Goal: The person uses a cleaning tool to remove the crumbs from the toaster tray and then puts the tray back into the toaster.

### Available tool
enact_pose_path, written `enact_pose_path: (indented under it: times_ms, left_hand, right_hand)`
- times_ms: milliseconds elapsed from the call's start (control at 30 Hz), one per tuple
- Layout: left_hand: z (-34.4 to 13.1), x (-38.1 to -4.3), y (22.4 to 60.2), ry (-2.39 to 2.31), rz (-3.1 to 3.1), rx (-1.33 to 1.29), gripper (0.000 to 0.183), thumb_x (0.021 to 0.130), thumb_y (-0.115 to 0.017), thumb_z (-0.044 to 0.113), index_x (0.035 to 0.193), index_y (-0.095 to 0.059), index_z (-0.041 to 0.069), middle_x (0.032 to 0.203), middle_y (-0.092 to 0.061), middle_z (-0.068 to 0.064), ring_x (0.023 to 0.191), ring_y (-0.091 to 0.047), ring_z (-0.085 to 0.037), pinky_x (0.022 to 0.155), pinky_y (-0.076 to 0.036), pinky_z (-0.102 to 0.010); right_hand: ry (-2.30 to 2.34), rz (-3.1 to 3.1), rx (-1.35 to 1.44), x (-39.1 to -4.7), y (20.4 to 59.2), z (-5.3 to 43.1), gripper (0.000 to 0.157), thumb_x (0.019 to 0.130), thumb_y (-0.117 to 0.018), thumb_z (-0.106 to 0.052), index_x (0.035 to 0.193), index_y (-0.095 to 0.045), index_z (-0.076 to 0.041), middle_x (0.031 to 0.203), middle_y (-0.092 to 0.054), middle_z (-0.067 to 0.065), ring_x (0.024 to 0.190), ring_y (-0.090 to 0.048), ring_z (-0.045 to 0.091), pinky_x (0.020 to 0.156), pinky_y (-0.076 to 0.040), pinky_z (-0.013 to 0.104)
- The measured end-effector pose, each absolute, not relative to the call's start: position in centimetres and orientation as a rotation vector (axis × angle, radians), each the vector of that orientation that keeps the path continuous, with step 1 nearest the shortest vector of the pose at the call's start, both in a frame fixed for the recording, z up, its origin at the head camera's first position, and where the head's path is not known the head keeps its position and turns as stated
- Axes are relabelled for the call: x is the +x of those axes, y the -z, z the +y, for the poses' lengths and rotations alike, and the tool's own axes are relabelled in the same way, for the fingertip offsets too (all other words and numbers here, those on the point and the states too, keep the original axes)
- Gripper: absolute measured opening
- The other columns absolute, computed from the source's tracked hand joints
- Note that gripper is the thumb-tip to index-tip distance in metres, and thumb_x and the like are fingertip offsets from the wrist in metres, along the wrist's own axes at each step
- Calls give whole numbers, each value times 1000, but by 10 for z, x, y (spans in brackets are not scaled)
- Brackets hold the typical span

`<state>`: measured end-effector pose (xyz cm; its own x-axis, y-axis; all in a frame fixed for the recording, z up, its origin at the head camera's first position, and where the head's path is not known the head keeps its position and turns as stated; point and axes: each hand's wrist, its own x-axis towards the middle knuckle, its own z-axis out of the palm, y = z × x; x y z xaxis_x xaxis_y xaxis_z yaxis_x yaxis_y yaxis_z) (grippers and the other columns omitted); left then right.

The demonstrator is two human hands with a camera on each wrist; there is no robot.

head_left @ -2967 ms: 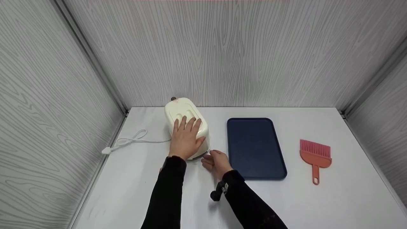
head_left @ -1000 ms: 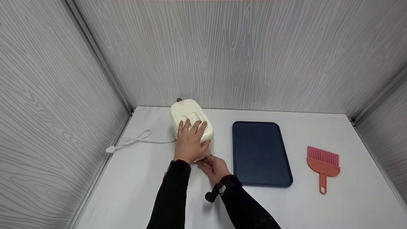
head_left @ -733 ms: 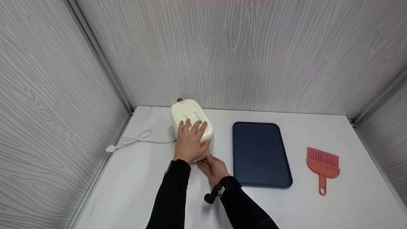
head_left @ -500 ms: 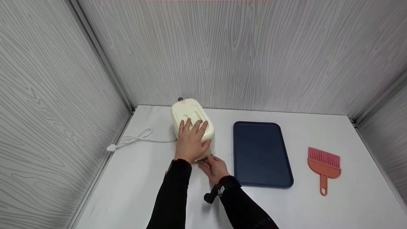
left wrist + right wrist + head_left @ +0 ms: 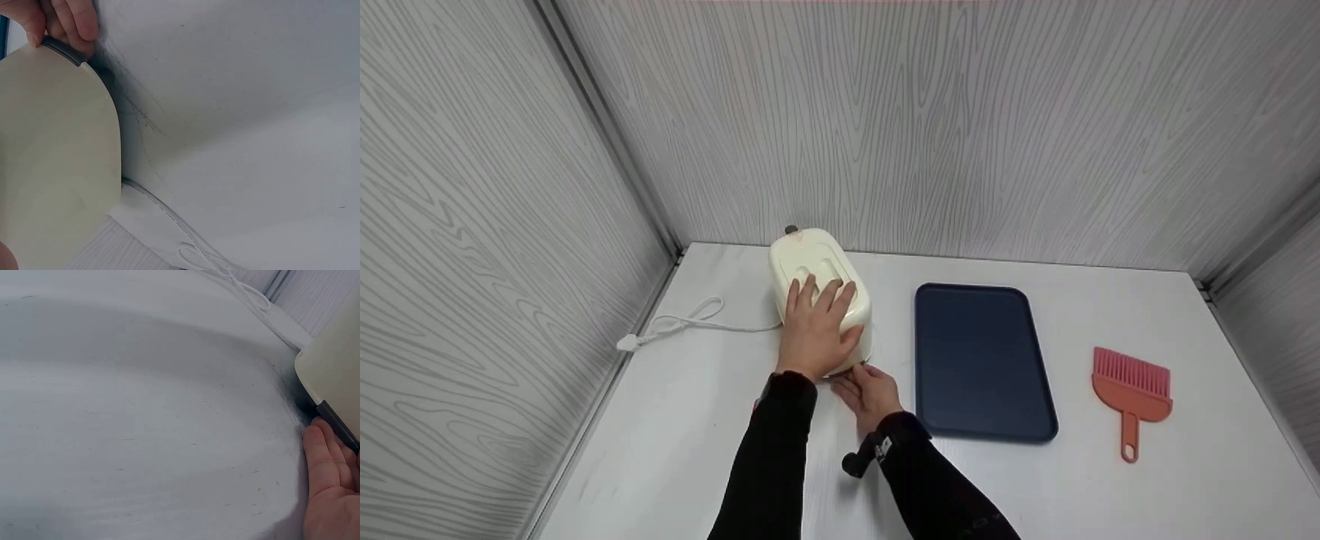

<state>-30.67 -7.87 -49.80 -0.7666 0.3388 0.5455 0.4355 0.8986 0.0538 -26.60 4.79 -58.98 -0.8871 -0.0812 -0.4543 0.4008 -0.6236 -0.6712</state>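
A cream toaster (image 5: 804, 251) stands at an angle near the back wall, a dark knob (image 5: 791, 229) at its far end. My left hand (image 5: 816, 334) lies flat over its near top, fingers spread. Low at the near end, my right hand (image 5: 874, 397) pinches a dark lip (image 5: 63, 49), apparently of the crumb tray. In the left wrist view, the thumb is on the lip's upper side and the fingers curl beneath. The right wrist view has this lip (image 5: 337, 424) close along the toaster's bottom edge, the fingers partly cut off by the frame.
A white cord (image 5: 690, 322) with its plug (image 5: 628, 343) trails left from the toaster. Right of my hands lies a dark blue tray (image 5: 984, 360). Farther right is an orange dustpan-shaped brush (image 5: 1131, 386) with pink bristles. Grey wood-grain walls (image 5: 915, 135) enclose the white table.
Three seconds ago my right hand was beside the toaster's base with loose fingers; since then it has moved in and gripped the dark lip. My left hand stays on top. The view has shifted slightly.
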Motion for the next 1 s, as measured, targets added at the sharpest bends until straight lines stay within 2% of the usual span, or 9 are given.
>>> enact_pose_path:
  times_ms: [167, 700, 1000]
  left_hand:
    - [-79, -309, 498, 227, -2509, -547, 61, 95, -65, 48, 147, -55, 18, 144, -57, -8, 140, -43, -46, 122, -26, -62]
    - [-77, -309, 499, 243, -2502, -558, 60, 93, -66, 46, 146, -56, 18, 143, -57, -8, 139, -44, -46, 122, -26, -61]
    - [-79, -309, 501, 248, -2517, -545, 61, 93, -66, 46, 147, -55, 19, 144, -57, -8, 140, -43, -45, 124, -25, -59]
  right_hand:
    - [2538, 1214, 617, -267, 589, 47, 29, 107, -51, -9, 128, -52, 11, 102, -72, 22, 98, -74, 28, 98, -59, 42]
    - [2479, 1292, 628, -261, 583, 53, 26, 108, -48, -6, 126, -53, 12, 94, -72, 19, 93, -75, 26, 97, -59, 42]
    - [2456, 1321, 645, -259, 584, 55, 23, 107, -48, -2, 124, -50, 13, 89, -71, 20, 84, -76, 26, 91, -62, 44]
